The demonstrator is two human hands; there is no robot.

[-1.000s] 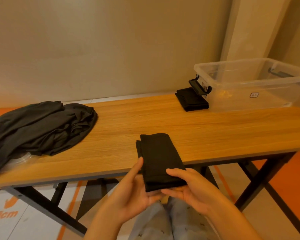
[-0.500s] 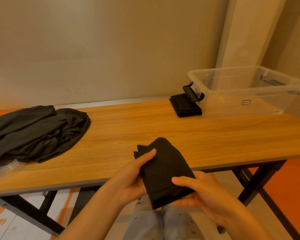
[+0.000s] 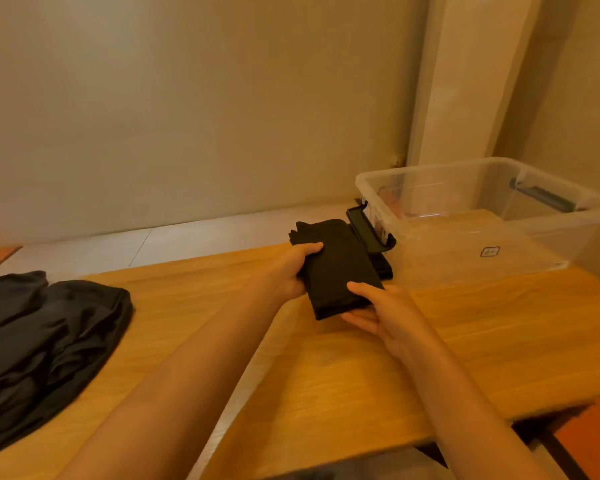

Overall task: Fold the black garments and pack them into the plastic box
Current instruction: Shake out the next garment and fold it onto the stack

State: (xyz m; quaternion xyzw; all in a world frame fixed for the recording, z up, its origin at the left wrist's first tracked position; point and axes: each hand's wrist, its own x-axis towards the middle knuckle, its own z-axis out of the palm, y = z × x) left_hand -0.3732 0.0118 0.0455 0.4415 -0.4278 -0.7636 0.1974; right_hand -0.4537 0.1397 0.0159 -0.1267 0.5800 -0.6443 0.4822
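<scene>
I hold a folded black garment [image 3: 336, 268] in both hands above the wooden table [image 3: 326, 375]. My left hand [image 3: 290, 271] grips its left side and my right hand [image 3: 378, 313] holds its near right corner. The garment hovers over another folded black garment [image 3: 385, 268], which lies beside the clear plastic box [image 3: 465, 216] and is mostly hidden. The box stands open at the table's far right, with nothing black inside it.
A heap of unfolded black garments [image 3: 39, 344] lies at the table's left end. The box's black latch handle [image 3: 368, 230] sticks out toward the held garment. A wall runs behind the table, with a pillar behind the box.
Both hands carried the folded garment from the table's near edge forward and right, up to the box and over the folded garment lying there. The camera moved closer to the table.
</scene>
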